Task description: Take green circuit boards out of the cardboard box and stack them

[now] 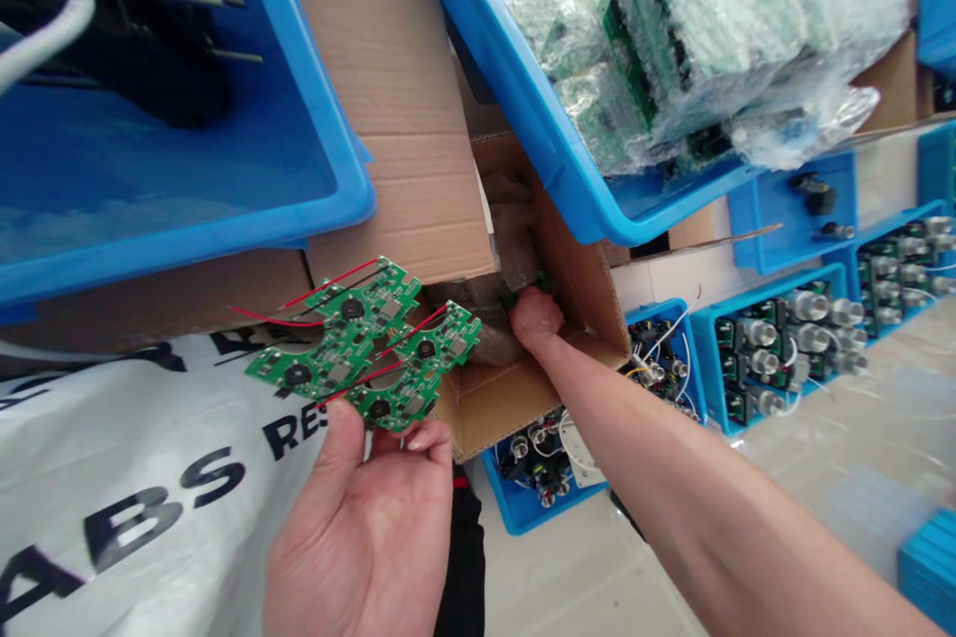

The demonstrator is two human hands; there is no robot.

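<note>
The left hand [365, 537] pinches 2 green circuit boards [365, 343] at their lower edge, long axes running toward 2 o'clock, while the right hand [534, 317], nearer the cardboard box [583, 289], reaches inside, its fingers hidden so their grip cannot be told.

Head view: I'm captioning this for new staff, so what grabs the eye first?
The green boards with red wires, fanned in the left hand at centre. The right hand is down in an open carton; a blue bin of bubble-wrapped boards sits above.
</note>
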